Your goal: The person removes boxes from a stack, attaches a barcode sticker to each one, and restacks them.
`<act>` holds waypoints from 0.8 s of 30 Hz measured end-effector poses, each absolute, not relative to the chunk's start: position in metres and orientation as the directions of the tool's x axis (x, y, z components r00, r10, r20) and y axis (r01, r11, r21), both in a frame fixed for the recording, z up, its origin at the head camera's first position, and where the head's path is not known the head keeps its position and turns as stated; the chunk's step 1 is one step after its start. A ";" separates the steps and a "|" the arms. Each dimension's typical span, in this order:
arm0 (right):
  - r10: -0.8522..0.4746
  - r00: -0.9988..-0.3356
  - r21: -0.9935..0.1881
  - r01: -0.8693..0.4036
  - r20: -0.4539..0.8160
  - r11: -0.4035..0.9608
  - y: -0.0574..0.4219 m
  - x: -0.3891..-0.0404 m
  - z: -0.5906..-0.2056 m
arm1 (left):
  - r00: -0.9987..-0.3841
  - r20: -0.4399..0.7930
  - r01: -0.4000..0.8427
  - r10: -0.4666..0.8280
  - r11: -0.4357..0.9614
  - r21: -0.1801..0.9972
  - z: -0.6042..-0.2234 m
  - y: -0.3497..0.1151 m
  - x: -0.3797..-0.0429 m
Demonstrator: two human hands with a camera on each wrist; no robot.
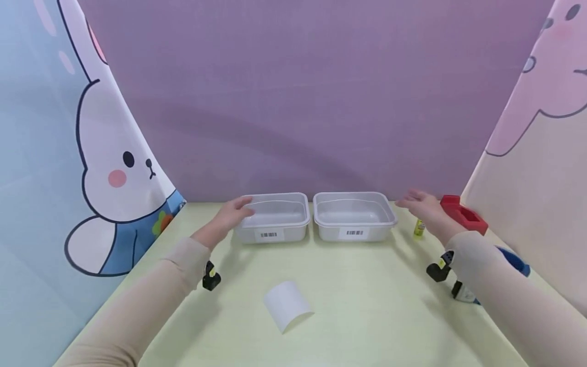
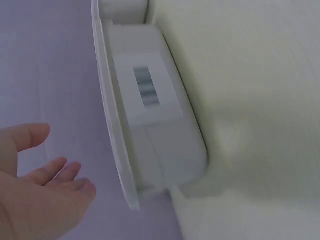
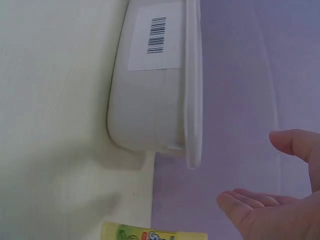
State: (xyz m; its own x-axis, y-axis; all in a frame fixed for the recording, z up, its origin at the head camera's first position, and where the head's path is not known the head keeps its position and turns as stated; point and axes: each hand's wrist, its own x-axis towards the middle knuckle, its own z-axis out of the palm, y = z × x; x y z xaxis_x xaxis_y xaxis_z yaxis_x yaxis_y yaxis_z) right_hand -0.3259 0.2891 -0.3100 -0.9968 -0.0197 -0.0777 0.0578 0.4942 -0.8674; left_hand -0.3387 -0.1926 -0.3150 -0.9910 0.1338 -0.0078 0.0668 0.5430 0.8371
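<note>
Two white plastic tubs stand side by side at the back of the table, each with a barcode label on its front. My left hand (image 1: 229, 216) is at the left end of the left tub (image 1: 293, 234), fingers loosely extended and thumb apart. In the left wrist view that hand (image 2: 45, 200) shows a gap to the tub's rim (image 2: 114, 120). Just right of the right tub (image 1: 330, 233), my right hand (image 1: 424, 210) is raised with its fingers stretched out. The right wrist view shows this hand (image 3: 280, 215) holding nothing, apart from the tub (image 3: 145, 110).
A curled white sheet of paper (image 1: 286, 304) lies mid-table. Beneath the right hand is a yellow tube (image 1: 419, 228) with a printed label. Further right sit a red hollow object (image 1: 477, 223) and a blue item (image 1: 513, 261), partly hidden by the right forearm. A purple cloth wall (image 1: 293, 102) rises behind.
</note>
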 end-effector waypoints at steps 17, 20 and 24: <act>0.021 -0.993 -0.852 0.114 -0.120 0.511 0.270 -0.344 -0.346 | -0.997 -0.071 -0.049 0.028 0.481 0.875 -0.360 -0.231 -0.355; 0.045 -0.993 -0.860 0.115 -0.106 0.498 0.267 -0.340 -0.345 | -0.997 -0.068 -0.041 0.044 0.460 0.887 -0.360 -0.232 -0.356; 0.087 -0.990 -0.858 0.136 -0.106 0.495 0.263 -0.335 -0.343 | -0.996 -0.076 -0.045 0.055 0.438 0.898 -0.359 -0.236 -0.357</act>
